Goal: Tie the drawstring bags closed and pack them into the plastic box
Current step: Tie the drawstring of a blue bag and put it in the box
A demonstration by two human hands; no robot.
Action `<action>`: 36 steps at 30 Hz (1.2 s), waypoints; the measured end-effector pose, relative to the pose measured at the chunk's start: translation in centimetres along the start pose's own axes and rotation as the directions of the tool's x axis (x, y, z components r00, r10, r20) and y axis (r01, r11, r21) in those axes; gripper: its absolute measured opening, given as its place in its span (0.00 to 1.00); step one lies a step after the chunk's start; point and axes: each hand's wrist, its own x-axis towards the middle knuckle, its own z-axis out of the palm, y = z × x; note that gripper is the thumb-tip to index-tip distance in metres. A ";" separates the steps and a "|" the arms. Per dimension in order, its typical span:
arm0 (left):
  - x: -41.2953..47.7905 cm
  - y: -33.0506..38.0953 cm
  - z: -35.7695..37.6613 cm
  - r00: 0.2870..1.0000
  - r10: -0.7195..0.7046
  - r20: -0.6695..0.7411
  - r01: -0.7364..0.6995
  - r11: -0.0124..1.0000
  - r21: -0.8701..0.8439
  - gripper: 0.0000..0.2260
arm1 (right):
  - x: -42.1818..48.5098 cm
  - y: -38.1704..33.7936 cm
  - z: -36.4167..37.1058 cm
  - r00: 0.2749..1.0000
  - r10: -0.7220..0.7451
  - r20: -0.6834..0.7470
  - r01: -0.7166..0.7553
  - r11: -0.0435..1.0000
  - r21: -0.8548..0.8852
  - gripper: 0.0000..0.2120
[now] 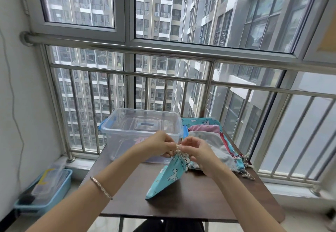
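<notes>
Both hands up at the neck of a turquoise printed drawstring bag (168,175). Left hand (160,145) fingers curled shut, pinching the cream cord (179,150) at the gathered mouth. Right hand (198,151) pinches the same cord from the other side, thumb and forefinger closed, other fingers loosely bent. Bag hangs from the cord, bottom corner resting on the dark table (200,200). Clear plastic box (141,131) just behind the hands, something pink inside, can't tell what. Pile of untied bags (209,137) lies right of the box.

Turquoise drawstring bag (167,175) stands cinched before clear plastic box (141,133); more bags (214,140) beside.
</notes>
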 end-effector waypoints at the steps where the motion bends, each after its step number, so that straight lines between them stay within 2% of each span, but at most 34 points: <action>1: 0.0 0.0 0.0 0.998 -0.048 0.037 0.051 0.995 -0.081 0.11 | -0.1 0.0 0.0 0.998 -0.062 -0.030 0.059 0.993 -0.106 0.04; 4: 0.0 0.1 0.0 0.987 -0.117 0.108 0.139 0.962 -0.233 0.11 | -0.3 0.0 -0.1 0.978 -0.199 -0.064 0.177 0.951 -0.252 0.06; 10: -0.1 0.1 0.2 0.981 -0.138 0.132 0.173 0.936 -0.306 0.10 | -0.4 0.2 -0.3 0.939 -0.343 -0.022 0.311 0.877 -0.367 0.06; 13: -0.2 0.2 0.2 0.980 -0.135 0.148 0.177 0.928 -0.328 0.09 | -0.1 0.6 -0.5 0.889 -0.457 -0.010 0.386 0.763 -0.519 0.04; 16: -0.2 0.3 0.4 0.986 -0.143 0.089 0.162 0.948 -0.275 0.08 | 0.0 0.8 -0.5 0.842 -0.538 0.036 0.439 0.645 -0.625 0.05; 18: -0.2 0.3 0.5 0.990 -0.142 0.017 0.142 0.958 -0.249 0.07 | 0.2 1.2 -0.7 0.832 -0.554 0.031 0.434 0.616 -0.657 0.06; 22: -0.6 0.0 0.4 0.993 -0.117 -0.036 0.107 0.974 -0.198 0.06 | 0.7 2.1 -1.9 0.852 -0.524 -0.018 0.375 0.633 -0.677 0.05; 28: -0.6 -0.4 0.3 0.993 -0.103 -0.053 0.093 0.982 -0.164 0.07 | 1.1 2.6 -2.4 0.886 -0.464 -0.007 0.339 0.657 -0.673 0.04; 30: -0.5 -0.6 0.5 0.992 -0.110 -0.054 0.099 0.980 -0.174 0.07 | 0.8 2.5 -2.4 0.912 -0.410 -0.001 0.315 0.703 -0.637 0.02; 31: -0.5 -0.7 0.5 0.992 -0.113 -0.051 0.103 0.979 -0.178 0.07 | 0.4 2.3 -2.2 0.934 -0.357 0.026 0.300 0.740 -0.602 0.03; 32: -0.5 -0.7 0.5 0.992 -0.114 -0.047 0.104 0.978 -0.183 0.07 | 0.0 2.0 -1.8 0.953 -0.293 0.078 0.284 0.769 -0.573 0.08; 34: -0.5 -0.5 0.5 0.993 -0.112 -0.035 0.104 0.976 -0.193 0.06 | -0.4 1.6 -1.0 0.959 -0.203 0.197 0.282 0.754 -0.593 0.19; 36: -0.6 -0.4 0.4 0.994 -0.104 -0.025 0.098 0.978 -0.186 0.06 | -0.5 1.1 -0.3 0.947 -0.198 0.254 0.315 0.733 -0.603 0.18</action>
